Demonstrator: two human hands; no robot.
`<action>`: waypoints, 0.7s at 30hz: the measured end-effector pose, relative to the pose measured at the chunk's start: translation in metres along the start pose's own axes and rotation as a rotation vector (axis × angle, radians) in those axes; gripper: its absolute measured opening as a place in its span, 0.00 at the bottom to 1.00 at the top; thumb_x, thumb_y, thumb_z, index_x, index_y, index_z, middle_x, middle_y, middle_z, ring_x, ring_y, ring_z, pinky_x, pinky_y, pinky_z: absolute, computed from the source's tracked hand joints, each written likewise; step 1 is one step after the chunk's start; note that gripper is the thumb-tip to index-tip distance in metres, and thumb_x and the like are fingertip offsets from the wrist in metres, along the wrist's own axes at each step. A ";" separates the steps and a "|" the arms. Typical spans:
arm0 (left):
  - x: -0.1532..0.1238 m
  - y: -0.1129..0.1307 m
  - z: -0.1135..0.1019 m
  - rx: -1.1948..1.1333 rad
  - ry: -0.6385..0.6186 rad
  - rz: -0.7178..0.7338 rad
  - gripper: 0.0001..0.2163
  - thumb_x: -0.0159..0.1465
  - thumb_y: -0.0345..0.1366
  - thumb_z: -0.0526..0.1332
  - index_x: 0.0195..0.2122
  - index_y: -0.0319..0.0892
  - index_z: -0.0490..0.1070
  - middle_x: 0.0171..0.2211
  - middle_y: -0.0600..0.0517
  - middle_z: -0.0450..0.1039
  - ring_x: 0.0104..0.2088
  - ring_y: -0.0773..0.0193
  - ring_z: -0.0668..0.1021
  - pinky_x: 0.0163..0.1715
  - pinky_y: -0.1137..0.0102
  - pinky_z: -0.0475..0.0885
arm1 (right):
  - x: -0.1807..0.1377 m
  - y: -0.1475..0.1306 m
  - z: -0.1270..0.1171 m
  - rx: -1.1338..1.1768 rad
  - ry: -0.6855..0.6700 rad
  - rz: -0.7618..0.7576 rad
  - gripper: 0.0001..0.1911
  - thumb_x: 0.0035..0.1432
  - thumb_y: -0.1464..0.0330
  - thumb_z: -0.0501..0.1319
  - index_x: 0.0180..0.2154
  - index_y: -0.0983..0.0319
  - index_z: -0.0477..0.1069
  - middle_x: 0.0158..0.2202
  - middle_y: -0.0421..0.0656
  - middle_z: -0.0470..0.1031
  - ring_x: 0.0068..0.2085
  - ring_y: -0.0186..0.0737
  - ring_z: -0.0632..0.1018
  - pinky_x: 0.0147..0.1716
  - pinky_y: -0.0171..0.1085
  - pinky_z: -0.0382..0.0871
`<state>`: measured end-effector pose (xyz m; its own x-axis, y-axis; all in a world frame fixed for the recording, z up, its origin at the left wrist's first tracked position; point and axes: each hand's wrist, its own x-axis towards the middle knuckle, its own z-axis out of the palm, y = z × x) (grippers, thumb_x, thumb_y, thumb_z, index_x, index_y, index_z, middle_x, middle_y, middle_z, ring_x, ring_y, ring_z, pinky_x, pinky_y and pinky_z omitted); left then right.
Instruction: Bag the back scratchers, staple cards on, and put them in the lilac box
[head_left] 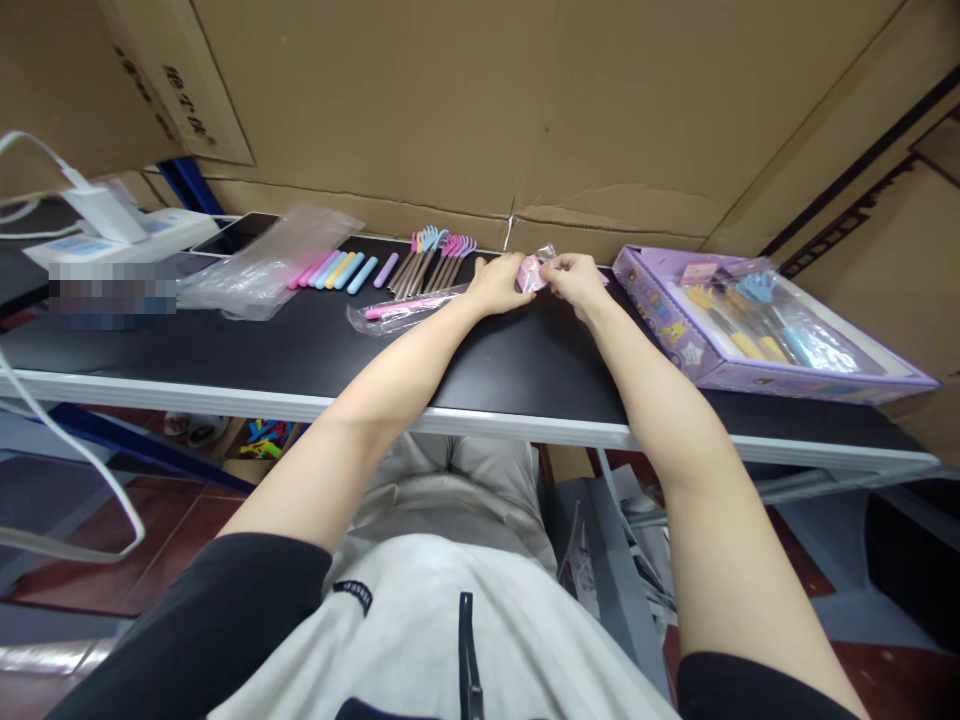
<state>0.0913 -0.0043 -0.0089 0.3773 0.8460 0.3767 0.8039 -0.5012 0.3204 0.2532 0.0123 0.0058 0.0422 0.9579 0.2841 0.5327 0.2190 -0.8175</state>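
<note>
A small pink printed card (531, 274) with clear plastic at its edge is between my hands, at the back of the black table. My left hand (496, 284) holds its left side, fingers closed. At its right, my right hand (576, 276) pinches the edge; the fingertips are partly hidden. Left of my left hand lies a clear sleeve (358, 318) with a pink-handled stick (397, 309) in it. Behind it are several metal rods with claw-shaped heads (444, 243), like back scratchers. Loose coloured handles (341, 270) lie in a row to their left.
An open purple box (675, 330) with bagged claw-headed scratchers stands at the right. Clear bags (259, 270), a phone (236, 234) and a power strip with a white charger (112, 215) are at the left. Cardboard (465, 110) walls the back.
</note>
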 end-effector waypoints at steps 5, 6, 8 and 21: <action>0.001 -0.002 0.002 0.020 0.011 -0.003 0.28 0.66 0.39 0.65 0.66 0.37 0.66 0.68 0.35 0.67 0.67 0.41 0.70 0.64 0.48 0.63 | 0.006 0.009 0.004 -0.233 0.065 -0.166 0.08 0.54 0.74 0.62 0.25 0.59 0.67 0.29 0.43 0.75 0.35 0.42 0.76 0.45 0.43 0.74; 0.002 -0.002 0.002 0.022 0.013 -0.005 0.28 0.66 0.39 0.64 0.66 0.37 0.66 0.68 0.35 0.67 0.67 0.41 0.70 0.64 0.48 0.63 | 0.006 0.011 0.005 -0.292 0.077 -0.202 0.07 0.55 0.73 0.62 0.26 0.59 0.67 0.30 0.45 0.76 0.37 0.45 0.77 0.47 0.44 0.74; 0.002 -0.002 0.002 0.021 0.016 -0.007 0.27 0.66 0.39 0.64 0.66 0.37 0.66 0.67 0.35 0.68 0.67 0.41 0.70 0.64 0.48 0.63 | 0.007 0.014 0.007 -0.405 0.101 -0.259 0.06 0.58 0.70 0.61 0.28 0.58 0.68 0.33 0.48 0.77 0.41 0.49 0.78 0.49 0.48 0.73; 0.001 0.000 0.002 -0.014 0.071 -0.064 0.28 0.67 0.38 0.62 0.67 0.37 0.62 0.63 0.35 0.73 0.66 0.41 0.72 0.64 0.50 0.62 | -0.011 0.000 0.014 -0.679 0.078 -0.433 0.14 0.71 0.62 0.51 0.45 0.63 0.72 0.50 0.60 0.76 0.48 0.60 0.79 0.48 0.54 0.71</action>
<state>0.0928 -0.0028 -0.0104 0.2916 0.8617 0.4153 0.8184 -0.4495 0.3579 0.2411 0.0043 -0.0046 -0.2398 0.7928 0.5603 0.9114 0.3826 -0.1513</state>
